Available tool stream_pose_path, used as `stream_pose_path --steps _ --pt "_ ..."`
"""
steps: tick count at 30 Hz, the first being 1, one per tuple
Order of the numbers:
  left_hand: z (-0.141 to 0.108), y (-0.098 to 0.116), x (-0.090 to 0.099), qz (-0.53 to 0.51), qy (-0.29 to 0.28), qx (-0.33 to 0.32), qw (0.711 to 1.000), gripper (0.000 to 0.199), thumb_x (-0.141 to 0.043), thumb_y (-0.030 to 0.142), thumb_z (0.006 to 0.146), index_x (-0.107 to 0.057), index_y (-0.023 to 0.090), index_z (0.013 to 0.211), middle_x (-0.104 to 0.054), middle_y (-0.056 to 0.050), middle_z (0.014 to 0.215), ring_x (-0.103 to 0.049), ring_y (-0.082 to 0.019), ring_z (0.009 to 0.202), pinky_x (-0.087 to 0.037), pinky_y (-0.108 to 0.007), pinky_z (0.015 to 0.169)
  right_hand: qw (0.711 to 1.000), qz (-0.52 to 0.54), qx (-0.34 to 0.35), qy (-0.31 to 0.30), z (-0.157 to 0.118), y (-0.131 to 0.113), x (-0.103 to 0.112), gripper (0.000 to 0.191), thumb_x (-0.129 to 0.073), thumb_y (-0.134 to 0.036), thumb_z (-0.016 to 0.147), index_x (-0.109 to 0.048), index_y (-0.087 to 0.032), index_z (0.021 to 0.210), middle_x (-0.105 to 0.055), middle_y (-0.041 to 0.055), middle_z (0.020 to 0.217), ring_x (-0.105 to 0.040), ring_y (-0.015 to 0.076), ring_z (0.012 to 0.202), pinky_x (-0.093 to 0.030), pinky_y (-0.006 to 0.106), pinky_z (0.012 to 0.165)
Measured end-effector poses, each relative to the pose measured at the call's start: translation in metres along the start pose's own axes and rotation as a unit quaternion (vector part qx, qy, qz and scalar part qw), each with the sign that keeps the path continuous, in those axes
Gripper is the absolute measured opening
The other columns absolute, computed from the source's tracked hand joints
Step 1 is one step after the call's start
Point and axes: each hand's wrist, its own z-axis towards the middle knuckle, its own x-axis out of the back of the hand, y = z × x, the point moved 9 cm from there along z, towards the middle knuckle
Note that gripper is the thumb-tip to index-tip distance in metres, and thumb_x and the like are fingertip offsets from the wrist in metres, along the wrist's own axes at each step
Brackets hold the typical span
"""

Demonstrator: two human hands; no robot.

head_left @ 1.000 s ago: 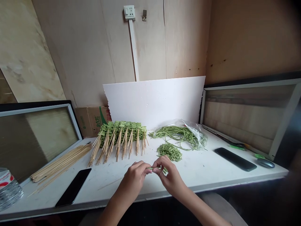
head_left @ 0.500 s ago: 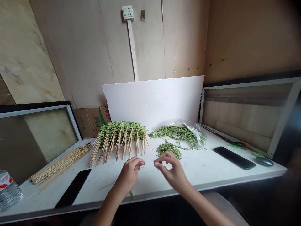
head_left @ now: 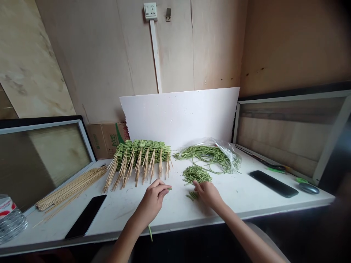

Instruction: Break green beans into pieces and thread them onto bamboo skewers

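My left hand (head_left: 154, 197) is closed in a pinch around a long green bean. The bean's tip (head_left: 170, 189) pokes out past the thumb, and its tail (head_left: 150, 233) hangs below the wrist near the table's front edge. My right hand (head_left: 207, 193) is lower right of the heap of short bean pieces (head_left: 196, 173), its fingertips drawn together at the heap's near edge. Whatever may be between those fingers is hidden. Just left of that hand lies a small cluster of cut bean pieces (head_left: 192, 195).
Stacked bean skewers (head_left: 142, 153) stand at the back left, sticks pointing forward. Bare bamboo sticks (head_left: 71, 186), a black phone (head_left: 86, 216) and a water bottle (head_left: 11, 219) lie left. Long beans (head_left: 208, 155) in a plastic bag, another phone (head_left: 272, 183) and a mouse (head_left: 308, 188) are right.
My right hand has moved slightly right and down, away from my left hand, and its fingers have drawn together. The small cluster of pieces is now uncovered. The bean's tail hangs lower.
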Motion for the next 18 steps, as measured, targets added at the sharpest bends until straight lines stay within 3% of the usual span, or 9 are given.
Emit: stream_pose_path --steps 4,7,10,12,18 --pt "0.001 -0.004 -0.001 -0.023 0.021 0.009 0.999 0.021 -0.062 0.021 0.095 -0.074 0.022 0.113 -0.071 -0.006 0.1 -0.069 -0.021 0.09 -0.057 -0.033 0.08 0.999 0.026 -0.014 -0.039 0.0 -0.014 0.001 0.067 -0.037 -0.066 0.1 -0.074 -0.022 0.066 -0.073 0.0084 0.066 -0.066 0.0245 0.058 -0.047 0.035 0.059" --pt "-0.001 -0.002 -0.003 -0.05 0.039 0.001 0.998 0.022 -0.068 0.019 0.091 -0.073 0.022 0.112 -0.073 -0.005 0.094 -0.071 -0.02 0.088 -0.059 -0.033 0.081 0.992 0.095 0.054 -0.067 -0.01 -0.055 0.005 0.062 -0.042 -0.064 0.101 -0.078 -0.019 0.079 -0.074 0.0083 0.069 -0.068 0.0247 0.064 -0.05 0.035 0.063" --pt "-0.003 0.004 -0.006 -0.062 0.044 -0.015 0.997 0.024 -0.071 0.018 0.089 -0.073 0.023 0.112 -0.075 -0.004 0.092 -0.072 -0.02 0.088 -0.06 -0.033 0.084 0.966 0.19 0.119 -0.131 -0.029 -0.1 0.0 0.046 -0.055 -0.061 0.097 -0.08 -0.022 0.096 -0.078 0.0069 0.089 -0.07 0.0227 0.077 -0.05 0.031 0.065" --pt "-0.004 0.008 -0.007 -0.066 0.042 -0.021 0.997 0.026 -0.072 0.017 0.089 -0.072 0.023 0.113 -0.075 -0.003 0.092 -0.073 -0.019 0.089 -0.059 -0.032 0.084 0.959 0.206 0.143 -0.131 -0.037 -0.116 0.0 0.039 -0.061 -0.058 0.095 -0.08 -0.024 0.095 -0.078 0.0057 0.091 -0.067 0.0211 0.078 -0.047 0.029 0.064" --pt "-0.003 0.015 -0.002 -0.036 0.026 -0.032 0.999 0.014 -0.07 0.022 0.094 -0.075 0.023 0.107 -0.076 -0.004 0.098 -0.071 -0.019 0.09 -0.055 -0.03 0.082 0.963 0.22 0.136 -0.076 -0.036 -0.112 0.006 0.033 -0.061 -0.05 0.098 -0.076 -0.022 0.09 -0.074 0.0046 0.086 -0.061 0.0188 0.075 -0.044 0.029 0.064"
